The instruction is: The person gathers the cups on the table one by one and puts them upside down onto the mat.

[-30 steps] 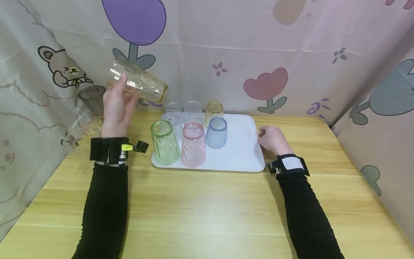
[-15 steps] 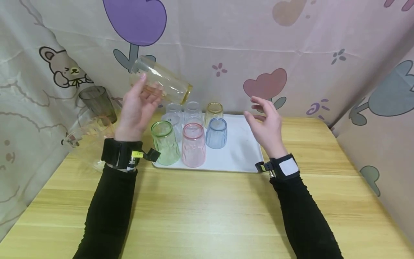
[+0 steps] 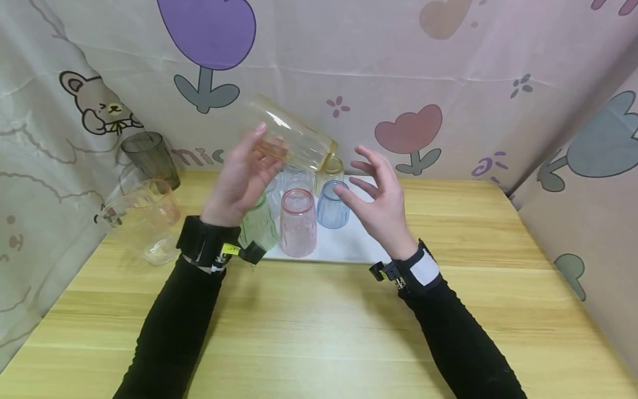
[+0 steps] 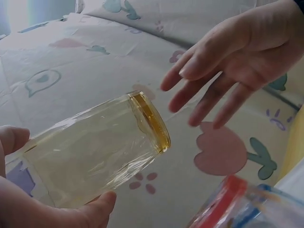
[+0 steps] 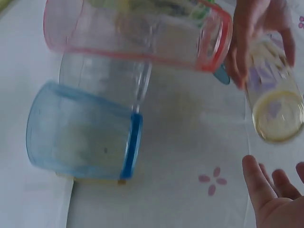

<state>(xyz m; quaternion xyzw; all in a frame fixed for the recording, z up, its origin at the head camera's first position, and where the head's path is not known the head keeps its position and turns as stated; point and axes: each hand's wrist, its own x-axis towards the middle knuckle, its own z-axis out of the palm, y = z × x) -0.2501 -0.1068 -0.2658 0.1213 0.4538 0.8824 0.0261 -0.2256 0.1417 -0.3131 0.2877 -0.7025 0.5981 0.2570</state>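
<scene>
In the head view my left hand [image 3: 244, 177] grips a tall pale yellow glass [image 3: 299, 138] around its mouth end. The glass is tilted in the air, its thick amber base pointing right and down. My right hand [image 3: 379, 202] hovers just right of that base, fingers spread and holding nothing; the left wrist view shows a gap between its fingertips and the glass [image 4: 95, 147]. Below, upside-down glasses stand on a white tray [image 3: 356, 244]: a pink one [image 3: 298, 230], a blue one [image 3: 333, 209] and a green one [image 3: 260, 227], partly hidden by my left hand.
Behind the front glasses are clear glasses [image 3: 298, 178] and a smaller amber-rimmed glass [image 3: 321, 185], partly covered. At the table's left stand a clear pitcher [image 3: 144, 233], a peach-tinted glass [image 3: 166, 202] and a grey glass [image 3: 152, 160]. A patterned curtain [image 3: 309, 66] hangs behind.
My left hand has carried the yellow glass rightward, over the tray. My right hand has left the tray's right edge, risen and moved left toward the glass's base, its fingers opening out.
</scene>
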